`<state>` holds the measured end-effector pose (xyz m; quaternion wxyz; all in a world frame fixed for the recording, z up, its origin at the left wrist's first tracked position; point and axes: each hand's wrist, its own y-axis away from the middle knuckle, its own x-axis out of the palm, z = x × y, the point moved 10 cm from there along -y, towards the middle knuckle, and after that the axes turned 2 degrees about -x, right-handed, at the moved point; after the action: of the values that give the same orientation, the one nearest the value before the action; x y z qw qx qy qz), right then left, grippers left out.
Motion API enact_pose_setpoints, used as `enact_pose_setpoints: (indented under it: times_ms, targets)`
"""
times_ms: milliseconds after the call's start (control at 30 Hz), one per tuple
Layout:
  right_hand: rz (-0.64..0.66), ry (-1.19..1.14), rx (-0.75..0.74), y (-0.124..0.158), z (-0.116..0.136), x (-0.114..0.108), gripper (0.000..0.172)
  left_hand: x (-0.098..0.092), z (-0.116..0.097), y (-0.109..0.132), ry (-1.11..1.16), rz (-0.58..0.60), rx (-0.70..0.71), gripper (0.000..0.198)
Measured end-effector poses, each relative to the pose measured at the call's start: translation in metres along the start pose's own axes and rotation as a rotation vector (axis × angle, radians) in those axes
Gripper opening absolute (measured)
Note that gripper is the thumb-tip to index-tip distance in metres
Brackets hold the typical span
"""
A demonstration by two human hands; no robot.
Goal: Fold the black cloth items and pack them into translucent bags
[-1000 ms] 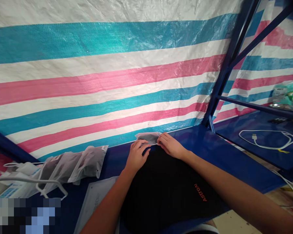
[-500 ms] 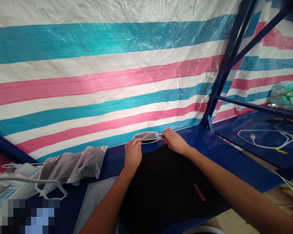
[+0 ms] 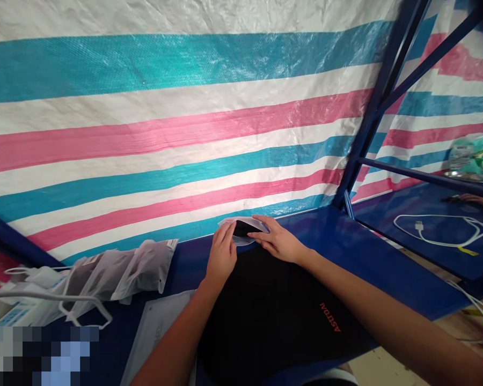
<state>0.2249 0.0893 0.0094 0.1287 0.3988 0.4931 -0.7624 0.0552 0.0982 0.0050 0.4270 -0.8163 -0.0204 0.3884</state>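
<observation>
A small frosted plastic bag (image 3: 243,242) is at the far side of the blue tabletop, its mouth spread wide. Something black (image 3: 243,229) shows inside; its kind I cannot make out. My left hand (image 3: 222,254) grips the bag's left edge with the fingers close together. At the right edge, my right hand (image 3: 284,242) holds the bag with its fingers parted around the mouth. Below both hands lies my black shirt front (image 3: 273,316) with orange lettering. By my left forearm rests a larger flat frosted bag (image 3: 155,332).
Several filled frosted bags (image 3: 143,271) lie at the left, beside white cables (image 3: 92,305). A striped tarp (image 3: 177,123) hangs behind the blue table (image 3: 314,230). On the neighbouring table is a white USB cable (image 3: 443,241); another person's hand (image 3: 481,201) is there.
The bag's mouth has gone from a narrow slit to a wide opening, showing more black inside. My right hand has shifted slightly and its fingers have spread at the opening.
</observation>
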Motion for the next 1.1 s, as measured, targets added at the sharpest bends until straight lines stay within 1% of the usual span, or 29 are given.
enact_pose_setpoints:
  times_ms: [100,133,167,233,267,300,333,367,400,467,533,600,700,833,900,1000,1100]
  targets:
    - [-0.045,-0.076,0.069,0.000,-0.007,0.003,0.051,0.002,-0.019,-0.001,0.065,0.064,0.082,0.058]
    - [-0.081,-0.122,0.114,0.001,-0.013,0.001,0.050,0.001,-0.023,-0.001,0.101,0.067,0.079,0.063]
    - [-0.130,-0.176,0.172,0.002,-0.022,-0.001,0.047,-0.003,-0.023,-0.001,0.142,0.047,0.051,0.071]
    - [-0.256,-0.316,0.322,0.009,-0.044,-0.008,0.040,-0.012,-0.012,-0.002,0.227,-0.049,-0.055,0.087]
    - [-0.319,-0.412,0.407,0.014,-0.056,-0.009,0.041,-0.016,-0.003,-0.001,0.266,-0.103,-0.115,0.088]
    - [-0.370,-0.530,0.494,0.019,-0.068,-0.008,0.045,-0.017,0.006,0.000,0.305,-0.137,-0.166,0.084]
    - [-0.401,-0.668,0.575,0.023,-0.077,-0.003,0.052,-0.014,0.015,0.001,0.346,-0.135,-0.209,0.077]
    - [-0.410,-0.818,0.647,0.026,-0.082,0.005,0.057,-0.009,0.023,0.002,0.389,-0.106,-0.248,0.068]
    - [-0.397,-0.965,0.701,0.027,-0.083,0.014,0.061,-0.002,0.030,0.002,0.430,-0.062,-0.286,0.060]
    - [-0.331,-1.202,0.760,0.026,-0.074,0.029,0.059,0.012,0.039,0.005,0.483,0.042,-0.362,0.049]
    - [-0.244,-1.331,0.780,0.022,-0.059,0.039,0.055,0.020,0.043,0.007,0.501,0.124,-0.425,0.048]
    - [-0.172,-1.373,0.790,0.020,-0.047,0.044,0.050,0.024,0.041,0.009,0.517,0.175,-0.452,0.048]
    - [-0.137,-1.383,0.809,0.021,-0.040,0.046,0.049,0.021,0.035,0.008,0.503,0.179,-0.440,0.049]
    - [-0.100,-1.383,0.834,0.024,-0.039,0.046,0.054,0.015,0.027,0.004,0.434,0.163,-0.364,0.055]
    - [-0.085,-1.393,0.853,0.026,-0.039,0.047,0.056,0.014,0.022,0.003,0.407,0.178,-0.326,0.051]
    - [-0.099,-1.435,0.852,0.026,-0.038,0.049,0.052,0.012,0.016,0.002,0.338,0.176,-0.275,0.044]
    - [-0.154,-1.441,0.834,0.025,-0.041,0.051,0.048,0.011,0.011,0.001,0.272,0.162,-0.227,0.040]
